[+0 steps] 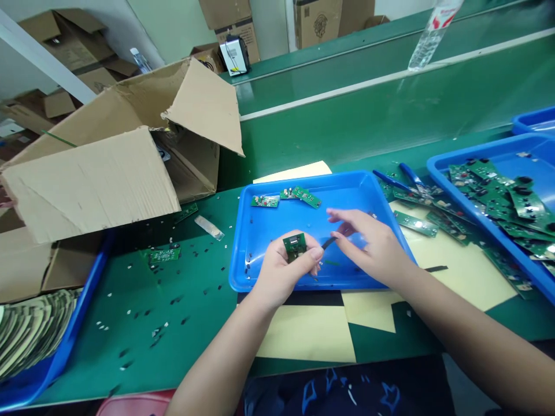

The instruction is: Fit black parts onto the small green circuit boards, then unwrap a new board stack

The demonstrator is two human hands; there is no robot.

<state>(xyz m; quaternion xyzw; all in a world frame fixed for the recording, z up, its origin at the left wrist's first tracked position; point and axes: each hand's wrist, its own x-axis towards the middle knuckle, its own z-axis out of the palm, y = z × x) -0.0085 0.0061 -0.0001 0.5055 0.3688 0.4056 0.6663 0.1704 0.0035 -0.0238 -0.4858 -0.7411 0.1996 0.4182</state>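
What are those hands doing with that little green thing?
A person is working at a green table. The left hand holds a small green circuit board over a blue tray. The right hand pinches a thin dark strip right beside the board. A few more boards lie at the tray's far end, and a second blue tray on the right is heaped with them. An open cardboard box sits on the left.

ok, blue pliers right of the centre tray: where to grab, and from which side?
Probably the blue handles, from above. The pliers lie flat among loose circuit boards, handles pointing left toward the centre tray and splayed apart, so fingers can close round both. Their head is hidden among the boards.
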